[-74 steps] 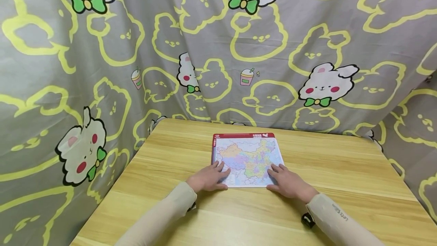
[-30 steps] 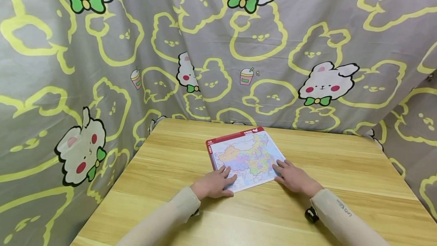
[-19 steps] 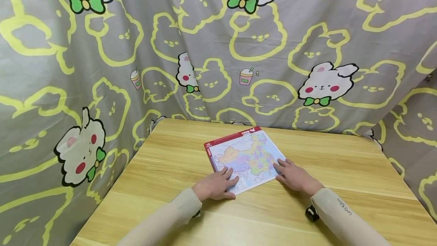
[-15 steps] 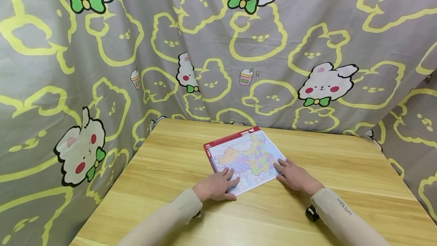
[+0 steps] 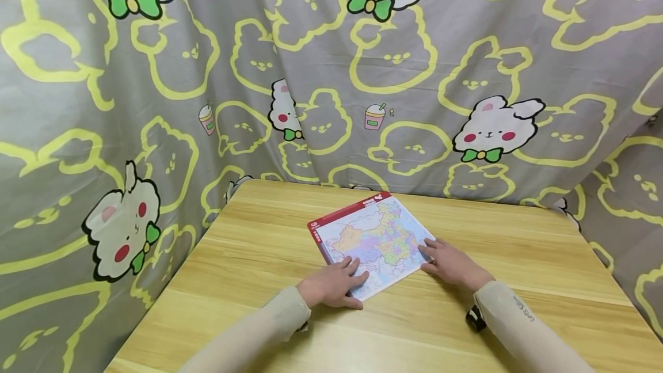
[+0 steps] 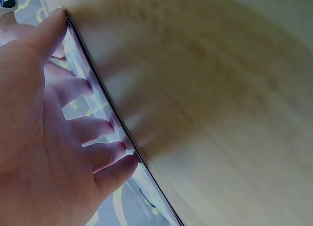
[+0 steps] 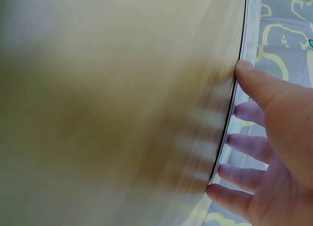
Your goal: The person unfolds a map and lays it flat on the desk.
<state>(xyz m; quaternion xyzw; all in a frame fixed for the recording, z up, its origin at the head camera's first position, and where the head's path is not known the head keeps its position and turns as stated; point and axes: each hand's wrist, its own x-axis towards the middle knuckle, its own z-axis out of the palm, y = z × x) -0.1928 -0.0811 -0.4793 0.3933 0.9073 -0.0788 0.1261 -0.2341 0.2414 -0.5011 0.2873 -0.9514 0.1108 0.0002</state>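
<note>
While map [image 5: 378,238] has turned counterclockwise, left hand [image 5: 334,285] and right hand [image 5: 452,263] touch it, outstretched.

Small curtained-off nook; whether it is set in a home or a studio cannot be told. Grey fabric [image 5: 321,53] is hung in loose folds beyond the hands [image 5: 332,285] [image 5: 453,263] and to either side of them, printed with cartoon rabbits [image 5: 494,128] and drink cups [image 5: 374,118]. Homely, childlike pattern noted. Beneath the hands, a wood-grain counter [image 5: 523,263] is placed, its far edge close against the fabric.
</note>
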